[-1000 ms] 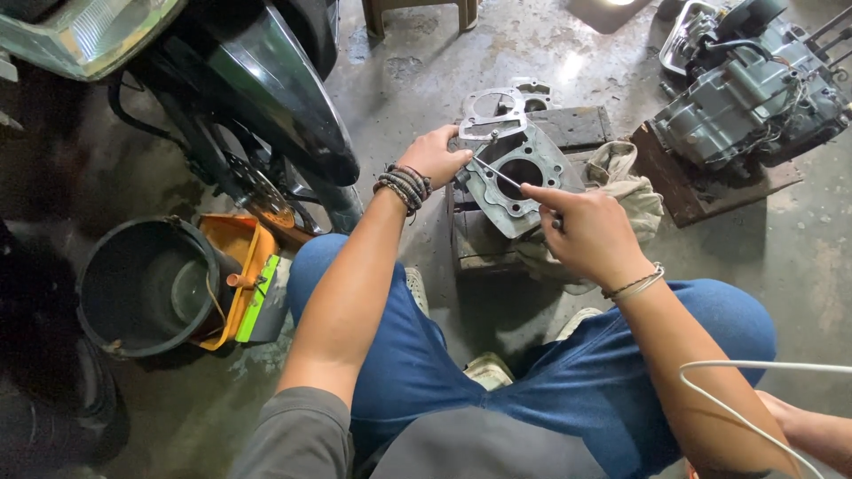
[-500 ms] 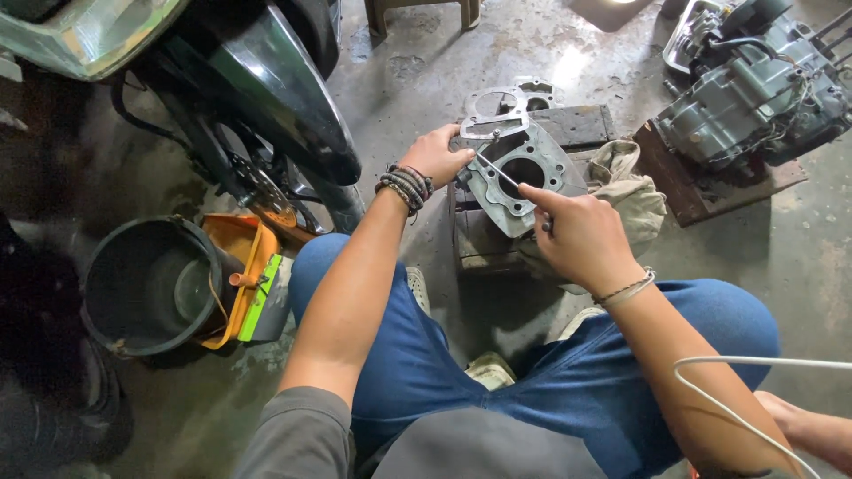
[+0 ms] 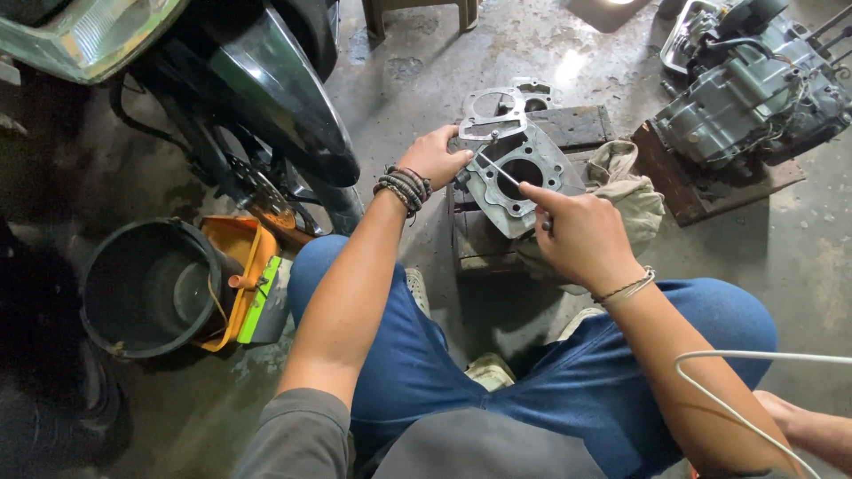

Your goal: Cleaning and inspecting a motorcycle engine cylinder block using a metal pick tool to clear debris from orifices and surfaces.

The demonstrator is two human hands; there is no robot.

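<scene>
Above the knees, the left hand (image 3: pixel 437 156) grips a metal engine block (image 3: pixel 519 177); the right hand (image 3: pixel 581 239) grasps a thin tool (image 3: pixel 497 168).

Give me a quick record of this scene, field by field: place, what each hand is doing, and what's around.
Place: concrete workshop floor
Left hand: grips edge of grey metal cylinder block
Right hand: holds thin metal tool against the block
Under block: wooden block, beige rag
Left side: motorcycle, black bucket
Upper right: engine
</scene>
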